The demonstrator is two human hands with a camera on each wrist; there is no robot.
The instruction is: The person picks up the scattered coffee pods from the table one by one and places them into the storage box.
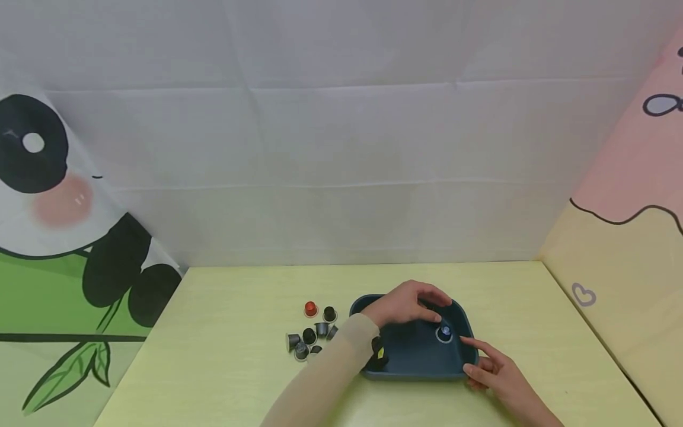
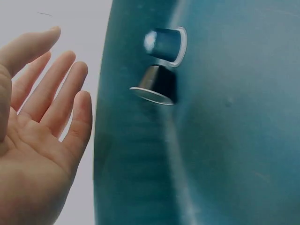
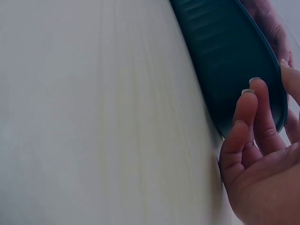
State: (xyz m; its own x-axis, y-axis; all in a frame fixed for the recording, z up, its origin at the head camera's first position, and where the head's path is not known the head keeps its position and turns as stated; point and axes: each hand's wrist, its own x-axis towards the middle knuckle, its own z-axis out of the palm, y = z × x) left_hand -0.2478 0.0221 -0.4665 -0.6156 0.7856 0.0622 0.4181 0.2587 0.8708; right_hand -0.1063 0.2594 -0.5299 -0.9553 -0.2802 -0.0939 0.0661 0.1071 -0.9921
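Note:
A dark teal tray (image 1: 416, 373) sits on the pale yellow table. My left hand (image 1: 421, 301) hovers over its far side, palm empty and fingers spread in the left wrist view (image 2: 51, 103). Below it in the tray lie a blue capsule (image 1: 445, 332) (image 2: 164, 42) and a dark capsule (image 2: 157, 86) on its side. Another black capsule with a yellow mark (image 1: 379, 352) lies at the tray's left, partly behind my sleeve. My right hand (image 1: 482, 363) touches the tray's near right corner; its straight fingers (image 3: 255, 122) rest against the tray's outer wall (image 3: 225, 61).
Left of the tray stand loose capsules: a red one (image 1: 310, 308), a black one (image 1: 329, 313) and several grey and black ones (image 1: 305, 343). Printed cloth walls close in the table at the back and on both sides.

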